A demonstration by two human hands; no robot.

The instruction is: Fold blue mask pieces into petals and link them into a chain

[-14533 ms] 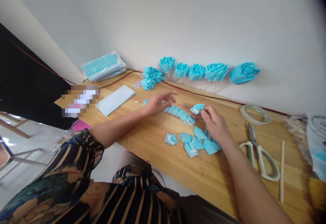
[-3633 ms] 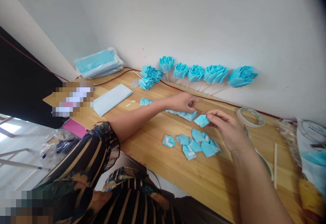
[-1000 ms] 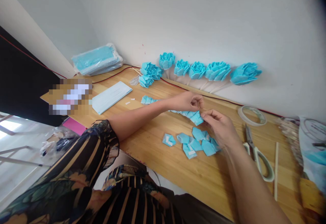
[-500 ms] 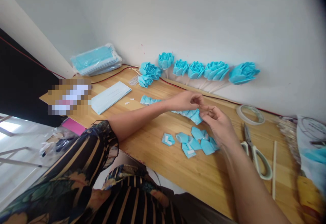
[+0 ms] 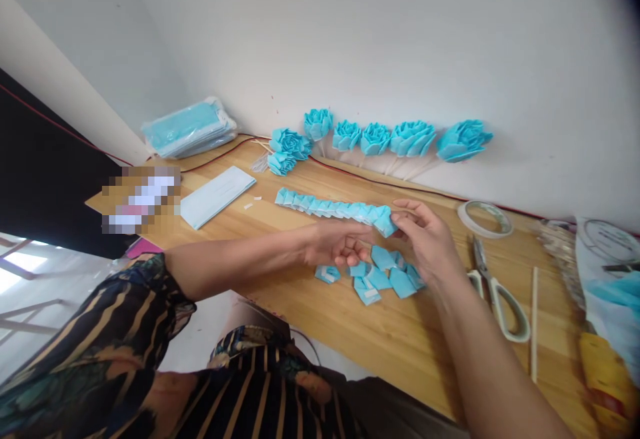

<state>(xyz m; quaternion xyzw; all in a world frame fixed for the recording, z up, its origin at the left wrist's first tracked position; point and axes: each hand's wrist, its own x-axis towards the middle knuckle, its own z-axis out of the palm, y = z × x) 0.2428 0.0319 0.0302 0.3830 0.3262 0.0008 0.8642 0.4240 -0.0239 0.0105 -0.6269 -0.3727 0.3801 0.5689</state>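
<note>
A strip of overlapping folded blue petals (image 5: pixel 333 207) stretches across the wooden table. At its right end, the thumb and fingers of my right hand (image 5: pixel 427 236) are closed on the last petal. My left hand (image 5: pixel 337 242) is just below the strip, palm turned partly up, with its fingers loosely curled and apart. I see nothing held in it. Near its fingertips is a small pile of loose folded blue petals (image 5: pixel 385 276), some with white tape pieces on them. A single petal (image 5: pixel 327 274) rests left of the pile, partly behind the left hand.
Finished blue flowers (image 5: pixel 375 138) on sticks lean along the wall. Tape roll (image 5: pixel 463 219), scissors (image 5: pixel 510 309), thin stick (image 5: pixel 535 322) and yellow-handled tool (image 5: pixel 605 372) are on the right. Left stand a pale folded sheet (image 5: pixel 217 196) and a bagged stack of blue masks (image 5: pixel 187 129).
My left hand has dropped from above the strip to below it, away from my right fingers, uncovering the strip. My right hand stays at the strip's right end. The view has shifted slightly.
</note>
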